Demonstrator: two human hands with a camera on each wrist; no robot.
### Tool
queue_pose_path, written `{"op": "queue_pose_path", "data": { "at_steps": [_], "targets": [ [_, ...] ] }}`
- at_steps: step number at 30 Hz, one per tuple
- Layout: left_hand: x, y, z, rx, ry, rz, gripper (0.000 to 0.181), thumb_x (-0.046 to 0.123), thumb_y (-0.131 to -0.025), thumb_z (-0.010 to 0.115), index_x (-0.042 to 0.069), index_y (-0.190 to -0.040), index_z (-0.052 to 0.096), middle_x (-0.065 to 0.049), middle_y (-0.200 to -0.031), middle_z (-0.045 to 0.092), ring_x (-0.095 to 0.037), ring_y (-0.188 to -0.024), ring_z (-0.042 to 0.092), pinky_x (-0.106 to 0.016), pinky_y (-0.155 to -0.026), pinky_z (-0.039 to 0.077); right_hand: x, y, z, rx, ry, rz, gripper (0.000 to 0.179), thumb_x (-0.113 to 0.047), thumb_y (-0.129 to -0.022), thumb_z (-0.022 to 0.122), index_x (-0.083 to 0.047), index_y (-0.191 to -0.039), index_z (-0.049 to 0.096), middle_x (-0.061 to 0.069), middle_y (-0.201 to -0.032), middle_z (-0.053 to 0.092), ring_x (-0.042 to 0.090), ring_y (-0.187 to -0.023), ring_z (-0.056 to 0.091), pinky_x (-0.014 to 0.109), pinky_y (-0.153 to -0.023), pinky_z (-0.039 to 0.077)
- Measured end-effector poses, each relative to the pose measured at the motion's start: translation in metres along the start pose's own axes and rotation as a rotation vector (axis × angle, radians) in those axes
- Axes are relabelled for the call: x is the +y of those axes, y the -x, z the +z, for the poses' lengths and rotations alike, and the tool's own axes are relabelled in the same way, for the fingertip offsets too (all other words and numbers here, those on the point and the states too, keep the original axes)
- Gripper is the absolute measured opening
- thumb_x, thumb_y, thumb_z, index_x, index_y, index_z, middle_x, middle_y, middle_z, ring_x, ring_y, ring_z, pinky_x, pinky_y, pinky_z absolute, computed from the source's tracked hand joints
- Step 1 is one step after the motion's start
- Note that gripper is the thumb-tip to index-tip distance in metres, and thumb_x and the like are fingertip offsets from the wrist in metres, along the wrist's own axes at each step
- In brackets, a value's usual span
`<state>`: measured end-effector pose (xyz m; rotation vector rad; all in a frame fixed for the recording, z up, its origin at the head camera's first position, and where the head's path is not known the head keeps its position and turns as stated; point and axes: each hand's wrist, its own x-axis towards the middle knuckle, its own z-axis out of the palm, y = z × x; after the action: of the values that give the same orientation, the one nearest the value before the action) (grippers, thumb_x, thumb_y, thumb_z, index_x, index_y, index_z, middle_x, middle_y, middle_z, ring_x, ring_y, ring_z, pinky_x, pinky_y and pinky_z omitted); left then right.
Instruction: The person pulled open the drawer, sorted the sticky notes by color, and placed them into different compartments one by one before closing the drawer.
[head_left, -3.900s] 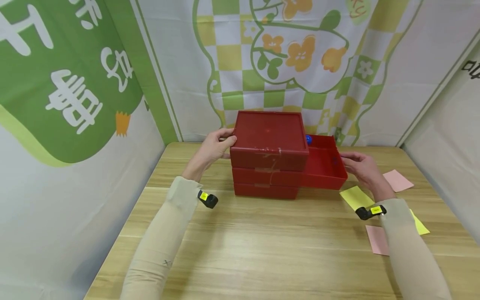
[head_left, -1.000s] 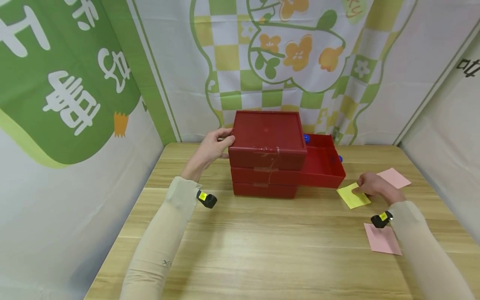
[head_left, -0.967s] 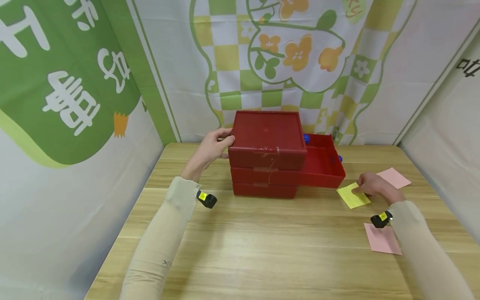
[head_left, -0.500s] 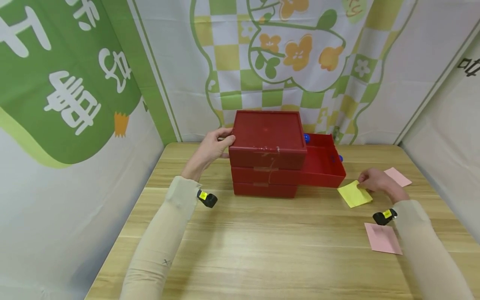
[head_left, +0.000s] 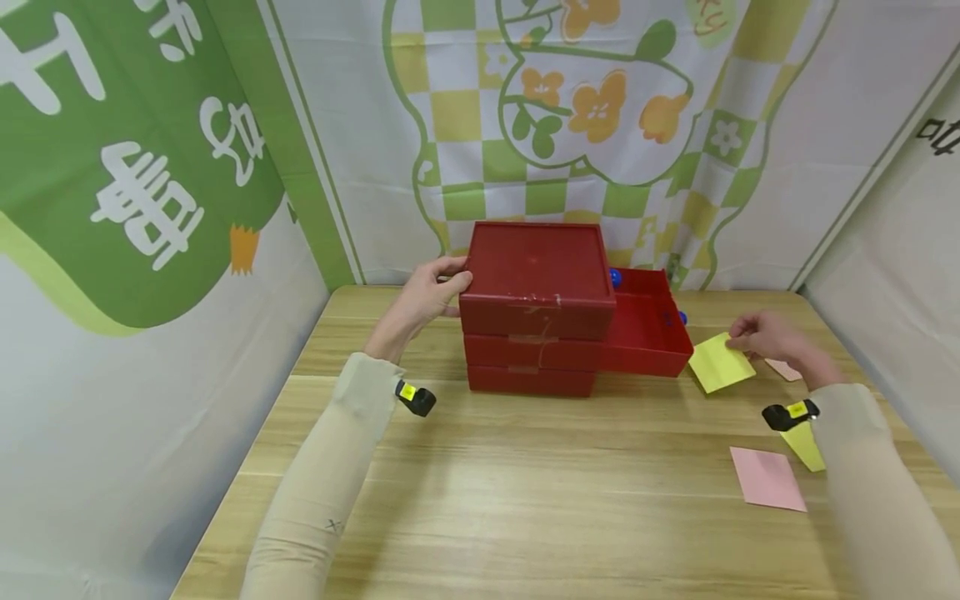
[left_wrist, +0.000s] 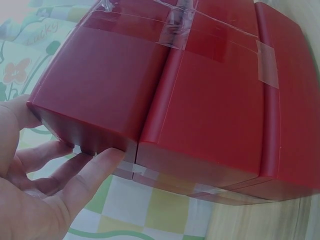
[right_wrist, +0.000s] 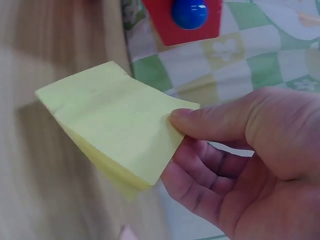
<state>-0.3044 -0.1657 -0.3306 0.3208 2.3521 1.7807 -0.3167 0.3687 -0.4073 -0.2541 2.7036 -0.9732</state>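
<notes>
A stack of dark red drawers (head_left: 536, 321), taped at the front, stands at the back of the table. One red drawer (head_left: 645, 360) sticks out from its right side, with a blue knob (head_left: 682, 318) on its outer end. My left hand (head_left: 423, 302) rests against the stack's upper left side, fingers spread and thumb near the top edge (left_wrist: 82, 172). Right of the drawer, my right hand (head_left: 768, 337) pinches a yellow sticky note (head_left: 722, 364) by one corner between thumb and fingers. In the right wrist view this note (right_wrist: 117, 117) tilts above the table, with a second yellow layer beneath it.
A pink note (head_left: 768, 477) lies near the right forearm. Another pink note (head_left: 786, 369) is partly hidden by the right hand, and a yellow one (head_left: 806, 448) by the sleeve. Inside the drawer's back corner sits a blue round thing (head_left: 616, 277). A printed curtain (head_left: 360, 192) hangs behind.
My right hand left the drawer's outer end, took a yellow note from the table and has raised it, moving back and rightward. The left hand stays at the stack.
</notes>
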Motion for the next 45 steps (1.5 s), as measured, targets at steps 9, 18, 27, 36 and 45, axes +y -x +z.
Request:
{"op": "queue_pose_path", "data": {
  "at_steps": [9, 18, 27, 36, 45],
  "targets": [
    [0.001, 0.001, 0.0, 0.004, -0.012, -0.009, 0.051, 0.027, -0.102, 0.053, 0.013, -0.15, 0.041, -0.012, -0.143, 0.047, -0.026, -0.127, 0.047, -0.044, -0.091, 0.058, -0.027, 0.002, -0.034, 0.128, 0.062, -0.03, 0.025, -0.012, -0.095, 0.063, 0.012, -0.099, 0.057, 0.003, -0.08, 0.061, 0.009, -0.063, 0.058, 0.028, -0.057, 0.057],
    [0.002, 0.002, -0.001, 0.002, -0.012, -0.002, 0.051, 0.026, -0.102, 0.053, 0.012, -0.15, 0.041, -0.013, -0.14, 0.047, -0.026, -0.125, 0.047, -0.043, -0.09, 0.059, -0.061, 0.002, -0.056, 0.29, 0.046, -0.066, 0.034, -0.019, -0.097, 0.06, 0.012, -0.111, 0.054, 0.004, -0.085, 0.063, 0.008, -0.064, 0.059, 0.023, -0.056, 0.056],
    [0.001, 0.001, 0.0, 0.012, 0.01, -0.005, 0.051, 0.024, -0.102, 0.053, 0.011, -0.149, 0.041, -0.013, -0.139, 0.048, -0.026, -0.124, 0.048, -0.05, -0.094, 0.056, -0.094, -0.008, -0.055, 0.411, -0.091, -0.087, 0.037, -0.03, -0.095, 0.064, 0.005, -0.107, 0.056, -0.015, -0.076, 0.059, 0.009, -0.063, 0.061, 0.021, -0.058, 0.055],
    [0.002, 0.001, -0.001, 0.005, 0.01, -0.005, 0.05, 0.024, -0.102, 0.053, 0.011, -0.149, 0.041, -0.013, -0.139, 0.047, -0.026, -0.123, 0.048, -0.05, -0.094, 0.056, -0.115, -0.028, -0.04, 0.355, -0.235, -0.112, 0.032, -0.02, -0.095, 0.065, 0.008, -0.106, 0.055, -0.01, -0.073, 0.059, 0.009, -0.061, 0.061, 0.022, -0.058, 0.057],
    [0.001, 0.001, 0.0, 0.013, 0.002, -0.003, 0.05, 0.025, -0.102, 0.053, 0.011, -0.149, 0.042, -0.012, -0.138, 0.049, -0.025, -0.123, 0.049, -0.04, -0.086, 0.06, -0.119, -0.048, -0.018, 0.278, -0.225, -0.117, 0.029, -0.014, -0.094, 0.065, 0.01, -0.107, 0.054, -0.004, -0.075, 0.059, 0.01, -0.062, 0.059, 0.026, -0.058, 0.059]
  ]
}}
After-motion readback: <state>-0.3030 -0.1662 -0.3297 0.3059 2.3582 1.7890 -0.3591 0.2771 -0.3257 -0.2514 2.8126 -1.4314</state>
